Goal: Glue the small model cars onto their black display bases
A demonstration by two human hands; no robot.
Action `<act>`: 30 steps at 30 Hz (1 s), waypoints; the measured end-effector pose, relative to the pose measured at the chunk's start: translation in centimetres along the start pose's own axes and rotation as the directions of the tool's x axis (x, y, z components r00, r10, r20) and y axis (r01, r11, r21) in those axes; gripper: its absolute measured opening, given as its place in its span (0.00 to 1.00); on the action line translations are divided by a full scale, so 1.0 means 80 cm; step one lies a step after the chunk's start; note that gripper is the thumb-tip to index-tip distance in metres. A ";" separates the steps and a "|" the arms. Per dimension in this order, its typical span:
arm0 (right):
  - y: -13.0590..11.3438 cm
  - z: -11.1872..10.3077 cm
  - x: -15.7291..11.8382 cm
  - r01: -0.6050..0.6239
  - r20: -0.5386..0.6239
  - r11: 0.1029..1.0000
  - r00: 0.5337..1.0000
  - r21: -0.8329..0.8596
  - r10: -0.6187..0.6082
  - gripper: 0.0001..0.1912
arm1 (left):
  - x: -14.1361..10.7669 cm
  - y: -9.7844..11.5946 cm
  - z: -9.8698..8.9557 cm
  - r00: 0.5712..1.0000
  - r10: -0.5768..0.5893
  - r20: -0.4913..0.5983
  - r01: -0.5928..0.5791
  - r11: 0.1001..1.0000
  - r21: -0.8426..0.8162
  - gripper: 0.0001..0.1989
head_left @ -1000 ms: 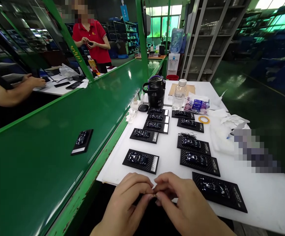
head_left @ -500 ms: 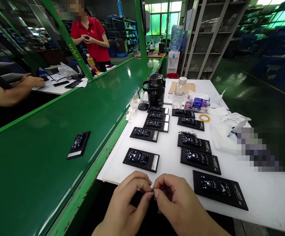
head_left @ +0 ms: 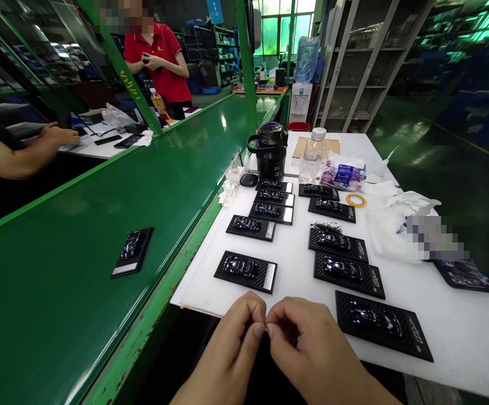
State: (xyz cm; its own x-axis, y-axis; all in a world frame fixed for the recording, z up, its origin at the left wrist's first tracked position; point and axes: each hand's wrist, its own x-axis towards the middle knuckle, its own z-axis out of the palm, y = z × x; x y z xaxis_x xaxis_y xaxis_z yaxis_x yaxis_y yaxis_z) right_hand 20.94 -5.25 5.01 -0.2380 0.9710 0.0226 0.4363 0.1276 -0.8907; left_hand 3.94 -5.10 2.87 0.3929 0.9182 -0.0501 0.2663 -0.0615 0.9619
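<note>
My left hand and my right hand meet fingertip to fingertip in front of the white table's near edge. Both are closed in a pinch, and whatever sits between the fingertips is too small to make out. Just beyond my left hand lies a dark model car on a black carbon-patterned base with a silver plate. To the right of my right hand is another model car on a base with silver lettering. Several more such cars stand in two columns farther back on the white table.
On the green conveyor at left rests one model car. Toward the back stand a black jug, a clear bottle, a tissue pack and a yellow tape ring. A co-worker in a red shirt stands across the conveyor.
My left fingers have curled in closer, and the fingertips of both hands still meet. The view has shifted slightly, and the car on the conveyor appears a little farther left.
</note>
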 end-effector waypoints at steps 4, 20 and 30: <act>0.011 -0.005 0.018 -0.094 -0.011 0.990 0.995 0.106 0.095 0.09 | 0.013 -0.010 -0.024 0.964 0.077 -0.254 -0.037 0.987 0.158 0.09; 0.055 0.025 0.040 0.252 -0.050 0.882 0.954 -0.398 -0.295 0.25 | 0.066 -0.061 -0.038 0.767 0.596 -0.237 -0.257 0.624 0.738 0.07; 0.054 0.034 0.040 0.309 0.009 0.745 0.926 -0.591 -0.377 0.25 | 0.071 -0.046 -0.037 0.846 0.319 -0.428 -0.011 0.812 0.583 0.01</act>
State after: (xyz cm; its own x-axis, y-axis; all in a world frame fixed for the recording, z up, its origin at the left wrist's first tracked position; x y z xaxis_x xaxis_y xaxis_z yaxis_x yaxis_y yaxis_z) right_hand 19.68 -2.14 -0.02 -0.3927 0.8496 0.3522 0.7647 0.5144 -0.3882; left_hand 2.60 1.50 -0.14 0.0406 0.9244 0.3792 0.7253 -0.2883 0.6252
